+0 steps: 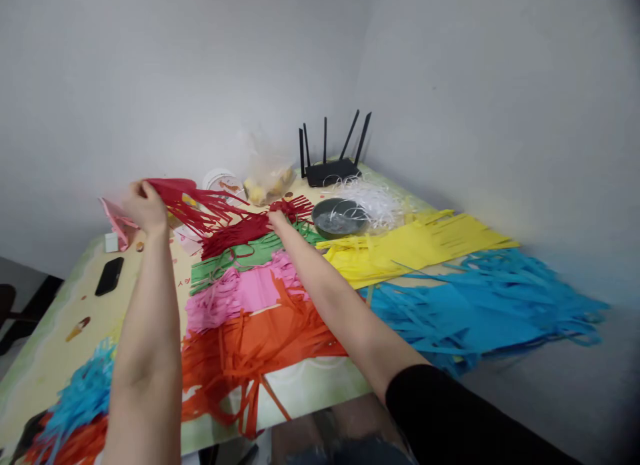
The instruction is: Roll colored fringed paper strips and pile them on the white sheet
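Note:
My left hand (145, 205) is raised at the left, closed on one end of a red fringed paper sheet (177, 193) whose strips hang down to the right. My right hand (277, 219) reaches to the dark red fringed paper (240, 230) lying on the table; its fingers are small and partly hidden, so whether they grip it cannot be told. Nearer to me lie green (260, 250), pink (257, 286) and orange (280, 335) fringed sheets, in rows below the red. Yellow (400, 248) and blue (480, 305) fringed sheets spread to the right.
A black router (333, 173) with upright antennas stands at the back, near a grey bowl (339, 218) and white strips (375, 201). A plastic bag (267, 178) and a white tub (223, 179) are behind my hands. A phone (109, 276) and a blue tassel bundle (87, 388) lie left.

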Available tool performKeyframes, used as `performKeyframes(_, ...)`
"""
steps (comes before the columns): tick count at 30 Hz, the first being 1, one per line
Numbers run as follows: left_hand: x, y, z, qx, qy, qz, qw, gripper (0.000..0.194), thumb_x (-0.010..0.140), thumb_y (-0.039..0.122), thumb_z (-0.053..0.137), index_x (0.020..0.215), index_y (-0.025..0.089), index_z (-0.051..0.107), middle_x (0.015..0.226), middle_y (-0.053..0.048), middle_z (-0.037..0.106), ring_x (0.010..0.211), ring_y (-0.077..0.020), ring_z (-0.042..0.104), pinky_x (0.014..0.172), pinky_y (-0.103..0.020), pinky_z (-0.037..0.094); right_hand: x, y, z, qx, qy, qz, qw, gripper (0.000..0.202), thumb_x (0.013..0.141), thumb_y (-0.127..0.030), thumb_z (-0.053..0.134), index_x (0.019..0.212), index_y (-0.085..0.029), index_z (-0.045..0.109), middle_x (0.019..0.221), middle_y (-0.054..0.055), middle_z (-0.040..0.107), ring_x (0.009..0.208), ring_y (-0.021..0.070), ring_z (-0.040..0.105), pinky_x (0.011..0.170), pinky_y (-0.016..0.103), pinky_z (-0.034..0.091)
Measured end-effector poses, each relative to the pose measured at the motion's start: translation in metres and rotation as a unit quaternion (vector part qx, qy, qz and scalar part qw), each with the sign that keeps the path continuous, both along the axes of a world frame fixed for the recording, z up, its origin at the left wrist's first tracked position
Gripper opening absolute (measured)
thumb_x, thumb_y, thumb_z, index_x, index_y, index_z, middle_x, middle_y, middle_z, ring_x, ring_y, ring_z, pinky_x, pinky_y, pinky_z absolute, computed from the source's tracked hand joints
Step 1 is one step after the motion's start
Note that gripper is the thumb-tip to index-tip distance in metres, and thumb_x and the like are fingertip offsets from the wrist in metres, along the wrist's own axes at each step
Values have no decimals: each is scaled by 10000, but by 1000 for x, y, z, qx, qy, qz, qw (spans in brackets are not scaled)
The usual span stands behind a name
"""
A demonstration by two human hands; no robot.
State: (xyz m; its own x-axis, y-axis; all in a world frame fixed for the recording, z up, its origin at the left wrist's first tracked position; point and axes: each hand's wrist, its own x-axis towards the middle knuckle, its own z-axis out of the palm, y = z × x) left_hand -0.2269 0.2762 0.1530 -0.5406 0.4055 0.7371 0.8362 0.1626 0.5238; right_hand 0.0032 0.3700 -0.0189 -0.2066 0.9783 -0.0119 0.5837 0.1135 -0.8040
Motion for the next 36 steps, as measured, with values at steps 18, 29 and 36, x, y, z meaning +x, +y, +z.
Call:
performKeyframes(18, 117, -256, -9, -207, 119, -239, 941, 255, 846, 311, 523, 954, 226, 738, 872, -34, 757, 792, -196, 692, 802, -306, 536, 50, -263, 136, 395, 25, 296, 870, 487, 899, -258, 649, 1360, -134, 550, 1394, 139, 604, 1303, 255, 518, 1123, 404, 374)
performKeyframes(29, 144, -309, -26, -186, 19, -361, 913, 416, 788, 412, 692, 1160, 228, 705, 1238, -53, 724, 1184, -250, 655, 1067, -360, 484, 129, -318, 165, 279, -114, 279, 912, 231, 884, -118, 552, 1033, -161, 723, 928, 31, 736, 866, 183, 660, 782, 265, 430)
performKeyframes(36, 171, -312, -19, -246, -153, -447, 846, 301, 784, 408, 655, 930, 167, 764, 768, -45, 743, 700, -206, 701, 648, -289, 579, 165, -327, 173, 251, -53, 311, 915, 93, 846, -215, 649, 861, -145, 708, 747, -25, 661, 707, 117, 597, 701, 215, 406)
